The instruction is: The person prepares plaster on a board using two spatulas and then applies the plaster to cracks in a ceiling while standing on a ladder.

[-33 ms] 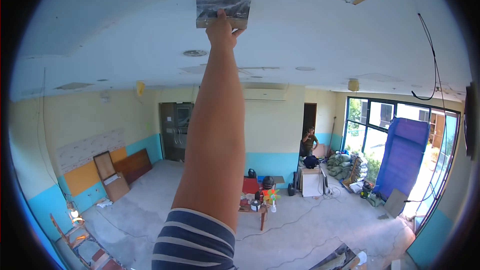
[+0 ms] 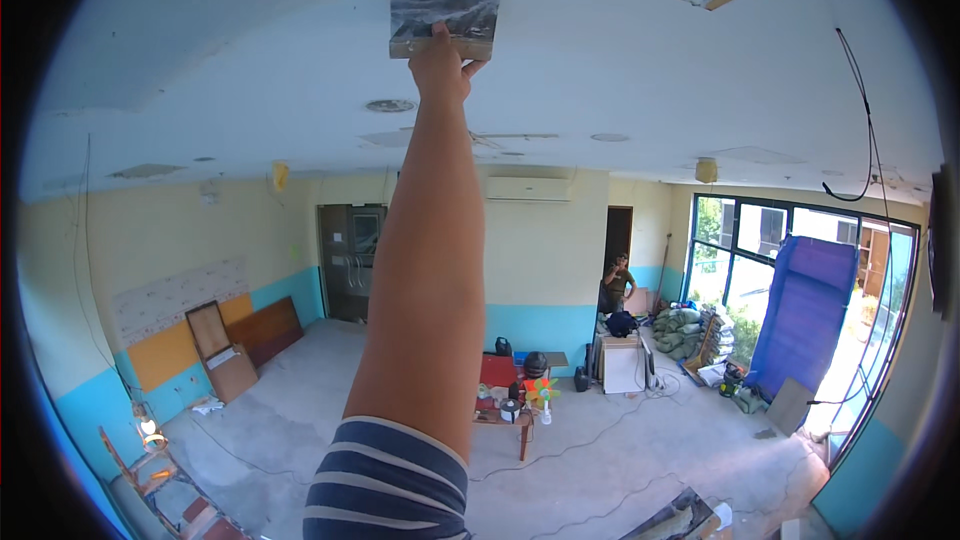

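Observation:
My left arm stretches straight up through the middle of the picture, in a navy and white striped sleeve. At its end my left hand [image 2: 440, 70] grips a wide putty knife [image 2: 462, 12], with one finger or thumb laid flat on the blade. The blade is dark, rectangular and smeared with whitish material. A pale, wood-like strip [image 2: 400, 48] runs along its lower edge. Its top edge lies at the white ceiling [image 2: 620, 70], just below a rough, patchy stretch; whether all of that edge touches cannot be told. My right hand does not show.
Another person [image 2: 617, 285] is at the far doorway. Sacks [image 2: 680, 330] are piled near the window, beside a blue sheet [image 2: 805, 310]. A small table [image 2: 525, 422] bears several items. Boards [image 2: 215, 345] lean at the left wall. Cables [image 2: 868, 120] hang at the right.
My left hand and the putty knife have shifted very slightly to the left and down. The grip is the same.

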A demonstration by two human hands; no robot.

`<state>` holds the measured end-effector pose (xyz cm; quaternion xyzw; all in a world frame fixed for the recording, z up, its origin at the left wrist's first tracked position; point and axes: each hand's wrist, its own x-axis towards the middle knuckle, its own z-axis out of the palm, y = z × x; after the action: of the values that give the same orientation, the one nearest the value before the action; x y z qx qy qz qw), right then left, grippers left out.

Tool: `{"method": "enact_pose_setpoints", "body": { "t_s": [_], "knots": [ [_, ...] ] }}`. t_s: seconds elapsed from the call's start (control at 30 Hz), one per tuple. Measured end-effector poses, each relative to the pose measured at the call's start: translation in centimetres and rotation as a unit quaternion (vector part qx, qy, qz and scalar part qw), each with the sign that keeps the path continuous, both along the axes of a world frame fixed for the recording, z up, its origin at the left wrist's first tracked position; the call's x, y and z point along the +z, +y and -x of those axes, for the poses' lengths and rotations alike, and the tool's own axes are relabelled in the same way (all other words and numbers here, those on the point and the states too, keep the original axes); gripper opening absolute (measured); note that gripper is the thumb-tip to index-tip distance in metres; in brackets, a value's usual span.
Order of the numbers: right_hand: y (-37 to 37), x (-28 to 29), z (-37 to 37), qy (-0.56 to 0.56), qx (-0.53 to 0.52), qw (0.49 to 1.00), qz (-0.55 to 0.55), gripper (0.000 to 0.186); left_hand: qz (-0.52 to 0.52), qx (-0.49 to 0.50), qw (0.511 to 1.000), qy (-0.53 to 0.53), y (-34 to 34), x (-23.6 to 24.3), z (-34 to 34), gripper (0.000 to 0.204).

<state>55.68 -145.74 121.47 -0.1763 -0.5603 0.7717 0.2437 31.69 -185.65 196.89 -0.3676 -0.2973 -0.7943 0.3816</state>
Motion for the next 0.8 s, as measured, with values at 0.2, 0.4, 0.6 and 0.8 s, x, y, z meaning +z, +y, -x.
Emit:
{"method": "enact_pose_setpoints", "body": {
  "t_s": [0.2,0.4,0.6,0.8],
  "knots": [
    [2.6,-2.1,-1.6,0.076,-0.017,0.983,-0.169,0.048,0.025,-0.021,0.992,0.121,-1.5,1.7,-1.7,0.044],
    [2.2,-2.2,-0.4,0.087,-0.031,0.986,-0.139,0.049,0.040,0.045,0.998,0.013,-2.7,2.9,-1.2,0.046],
    [1.2,-1.1,-0.6,0.059,-0.032,0.971,-0.231,0.043,-0.131,0.304,0.944,0.013,-3.4,-2.5,4.1,0.044],
    [0.5,0.7,-0.1,0.055,-0.033,0.986,-0.157,0.050,0.112,0.667,0.707,0.204,2.7,-1.3,-2.5,0.033]
  ]
}}
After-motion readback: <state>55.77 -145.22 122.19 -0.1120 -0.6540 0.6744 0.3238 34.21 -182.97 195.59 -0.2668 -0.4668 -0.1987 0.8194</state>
